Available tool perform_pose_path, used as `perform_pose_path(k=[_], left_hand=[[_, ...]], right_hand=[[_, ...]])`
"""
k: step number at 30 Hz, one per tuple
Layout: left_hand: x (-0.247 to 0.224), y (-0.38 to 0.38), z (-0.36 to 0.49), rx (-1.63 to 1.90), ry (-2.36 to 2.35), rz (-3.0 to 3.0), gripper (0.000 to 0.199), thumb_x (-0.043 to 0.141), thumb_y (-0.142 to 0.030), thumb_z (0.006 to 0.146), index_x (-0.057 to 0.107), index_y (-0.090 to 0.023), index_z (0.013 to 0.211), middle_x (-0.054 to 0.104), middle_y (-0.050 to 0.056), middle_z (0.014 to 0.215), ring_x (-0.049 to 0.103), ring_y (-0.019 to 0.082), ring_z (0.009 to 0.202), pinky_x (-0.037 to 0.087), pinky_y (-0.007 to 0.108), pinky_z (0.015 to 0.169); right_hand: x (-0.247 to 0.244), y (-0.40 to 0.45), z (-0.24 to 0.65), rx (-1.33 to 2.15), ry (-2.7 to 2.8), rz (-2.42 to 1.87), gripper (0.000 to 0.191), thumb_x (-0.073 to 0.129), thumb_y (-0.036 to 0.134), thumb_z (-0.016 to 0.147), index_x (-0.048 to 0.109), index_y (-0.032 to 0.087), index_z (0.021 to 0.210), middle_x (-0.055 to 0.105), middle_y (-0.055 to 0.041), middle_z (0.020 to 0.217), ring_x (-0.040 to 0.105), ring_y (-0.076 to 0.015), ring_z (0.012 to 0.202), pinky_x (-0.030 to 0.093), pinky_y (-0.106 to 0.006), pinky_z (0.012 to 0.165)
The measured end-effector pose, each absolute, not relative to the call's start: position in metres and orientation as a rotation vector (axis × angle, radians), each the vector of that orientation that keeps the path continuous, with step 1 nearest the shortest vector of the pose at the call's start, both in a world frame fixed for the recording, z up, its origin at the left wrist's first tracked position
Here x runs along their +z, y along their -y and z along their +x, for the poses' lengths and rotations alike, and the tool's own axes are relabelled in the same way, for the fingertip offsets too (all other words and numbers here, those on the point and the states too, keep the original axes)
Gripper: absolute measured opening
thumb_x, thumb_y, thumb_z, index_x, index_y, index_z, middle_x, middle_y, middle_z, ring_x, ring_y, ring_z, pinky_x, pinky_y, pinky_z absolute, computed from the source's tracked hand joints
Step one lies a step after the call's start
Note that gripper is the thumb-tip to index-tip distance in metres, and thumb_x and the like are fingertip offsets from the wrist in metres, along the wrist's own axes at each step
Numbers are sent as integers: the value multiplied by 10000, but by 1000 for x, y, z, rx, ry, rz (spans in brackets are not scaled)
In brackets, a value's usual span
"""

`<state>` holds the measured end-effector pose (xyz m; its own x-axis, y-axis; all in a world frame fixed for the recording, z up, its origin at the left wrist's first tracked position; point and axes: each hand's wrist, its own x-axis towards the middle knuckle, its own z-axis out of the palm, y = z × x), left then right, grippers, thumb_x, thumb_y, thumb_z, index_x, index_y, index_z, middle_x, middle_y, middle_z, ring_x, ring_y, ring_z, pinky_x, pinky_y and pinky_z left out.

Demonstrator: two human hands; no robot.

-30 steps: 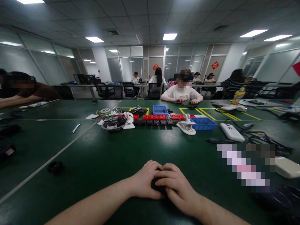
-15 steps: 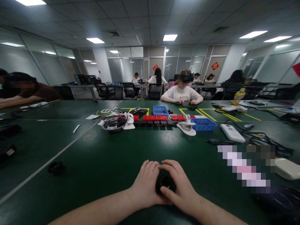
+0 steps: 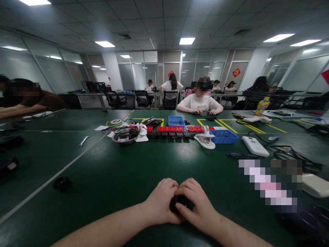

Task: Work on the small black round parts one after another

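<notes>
A small round black part (image 3: 181, 199) with a glossy surface is held low over the table, right in front of me. My left hand (image 3: 160, 202) curls around its left side. From the right, my right hand (image 3: 202, 206) grips the same part, its thumb across the near side and its fingers bent over the far side. The fingertips of both hands meet at the top, so much of the part is hidden. Another black ring-shaped part (image 3: 62, 184) lies on the green table (image 3: 108, 192) to the left.
Red power strips (image 3: 169, 129), blue bins (image 3: 223, 136), a white clip-on base (image 3: 205, 139) and a metal bowl (image 3: 125, 136) of cables stand across the table. A wrench (image 3: 83, 141) lies left. A white device (image 3: 255, 146) and cables are right. A co-worker (image 3: 202, 99) sits opposite.
The fingers of my right hand have bent further over the black part, covering more of its top. My left hand has shifted slightly, staying around the part.
</notes>
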<state>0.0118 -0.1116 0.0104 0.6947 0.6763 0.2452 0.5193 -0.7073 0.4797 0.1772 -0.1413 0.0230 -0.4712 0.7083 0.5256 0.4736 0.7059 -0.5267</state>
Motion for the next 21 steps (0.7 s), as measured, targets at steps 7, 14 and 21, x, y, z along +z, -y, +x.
perform_pose_path(k=[7, 14, 21], left_hand=[[8, 101, 6, 483, -725, 2564, 366, 738, -339, 526, 597, -233, 847, 493, -8, 984, 466, 192, 964, 371, 304, 889], [9, 106, 7, 510, -780, 2538, 622, 712, -457, 543, 512, -229, 1085, 509, 31, 1057, 467, 221, 1000, 335, 396, 956], [5, 119, 14, 563, -1080, 2481, 766, 695, -604, 447, 486, -178, 1049, 527, 53, 987, 493, 261, 962, 175, 544, 1034]], right_hand=[[30, 143, 178, 398, 2239, -649, 318, 401, 65, 711, 608, 221, 896, 656, -12, 905, 537, -178, 899, 412, -377, 836], [30, 146, 180, 394, 2230, -647, 333, 426, 140, 765, 545, 221, 1066, 599, -53, 1039, 505, -204, 995, 396, -402, 883], [21, 144, 178, 374, 2126, -853, 314, 465, 440, 821, 499, 175, 986, 547, -76, 908, 494, -212, 848, 418, -381, 769]])
